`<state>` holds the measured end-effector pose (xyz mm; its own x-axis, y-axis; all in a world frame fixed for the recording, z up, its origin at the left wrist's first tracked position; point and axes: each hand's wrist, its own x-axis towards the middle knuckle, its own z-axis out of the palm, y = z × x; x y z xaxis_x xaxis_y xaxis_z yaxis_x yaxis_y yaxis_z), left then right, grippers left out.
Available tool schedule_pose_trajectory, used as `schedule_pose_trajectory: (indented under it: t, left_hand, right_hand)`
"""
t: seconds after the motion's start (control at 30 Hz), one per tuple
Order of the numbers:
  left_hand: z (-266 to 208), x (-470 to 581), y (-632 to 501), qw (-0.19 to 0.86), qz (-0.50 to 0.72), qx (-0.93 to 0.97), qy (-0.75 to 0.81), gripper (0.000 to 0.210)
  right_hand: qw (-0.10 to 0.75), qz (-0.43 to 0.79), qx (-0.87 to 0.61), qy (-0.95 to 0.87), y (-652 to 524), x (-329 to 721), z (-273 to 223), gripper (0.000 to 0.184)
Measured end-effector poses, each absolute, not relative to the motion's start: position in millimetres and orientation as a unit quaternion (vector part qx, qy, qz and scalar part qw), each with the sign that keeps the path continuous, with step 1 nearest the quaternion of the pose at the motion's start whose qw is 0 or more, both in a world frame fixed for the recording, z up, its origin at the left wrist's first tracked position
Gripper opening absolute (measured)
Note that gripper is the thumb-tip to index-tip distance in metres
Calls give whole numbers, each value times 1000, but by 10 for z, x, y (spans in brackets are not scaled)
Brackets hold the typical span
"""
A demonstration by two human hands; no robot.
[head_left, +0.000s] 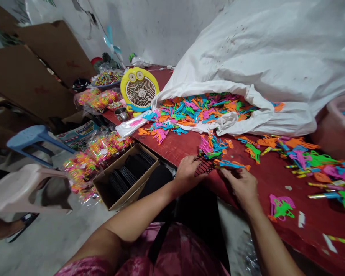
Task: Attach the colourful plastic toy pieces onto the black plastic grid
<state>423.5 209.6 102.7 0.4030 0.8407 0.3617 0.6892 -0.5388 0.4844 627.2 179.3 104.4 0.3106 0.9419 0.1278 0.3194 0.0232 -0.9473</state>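
My left hand (187, 173) is closed on a piece of black netting (204, 166) at the table's front edge. My right hand (243, 188) pinches flat blue and orange plastic toy pieces (232, 165), held against the netting's right side. Just behind both hands lies a small pile of pink, blue, green and orange toy pieces (214, 145). Farther back, many more of these pieces (201, 109) spill from the mouth of a big white sack (264, 57). What the toy pieces depict is too small to tell.
Loose toy pieces and striped sticks (313, 161) cover the right of the red table (264, 214). A carton (126, 195) of black netting stands left of my lap. A yellow fan (140, 90), filled bags (89, 165) and stools (25, 188) lie left. A person's foot (15, 228) shows.
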Motion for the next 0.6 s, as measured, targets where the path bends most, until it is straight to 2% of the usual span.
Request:
schedule_pose_trajectory:
  t: [0.27, 0.6]
  left_hand:
    - [1007, 4221, 2091, 118, 290, 832, 459, 49]
    - [1003, 4206, 2087, 127, 290, 829, 461, 51]
  right_hand:
    - [487, 138, -551, -663, 1844, 6145, 1149, 22]
    - [451, 60, -579, -676, 1844, 5963, 1149, 21]
